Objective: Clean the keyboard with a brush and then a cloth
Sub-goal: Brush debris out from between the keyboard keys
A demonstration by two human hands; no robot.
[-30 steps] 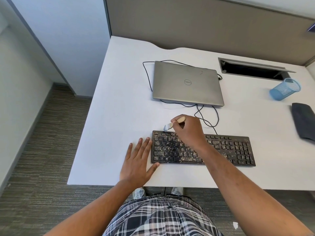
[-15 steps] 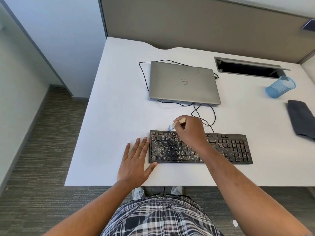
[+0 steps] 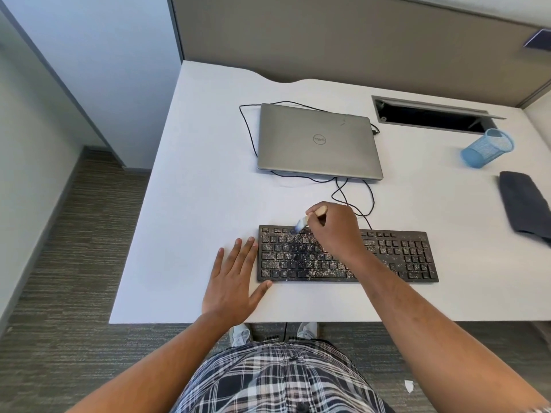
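Right hand (image 3: pixel 335 231) grips wooden-handled brush (image 3: pixel 310 219); keyboard (image 3: pixel 399 257) crumb-speckled.

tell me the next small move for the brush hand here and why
Probably sweep the brush sideways along the top key rows. The right hand holds it with the bristles at the keyboard's upper left edge, and pale crumbs cover most of the keys. The left hand lies flat on the desk against the keyboard's left end, which should steady it.

Bare desk (image 3: pixel 193 204) lies open at 9 o'clock of the keyboard (image 3: pixel 402 257). At 12 o'clock, the cable (image 3: pixel 351 201) and closed laptop (image 3: pixel 316 141) obstruct my reach.
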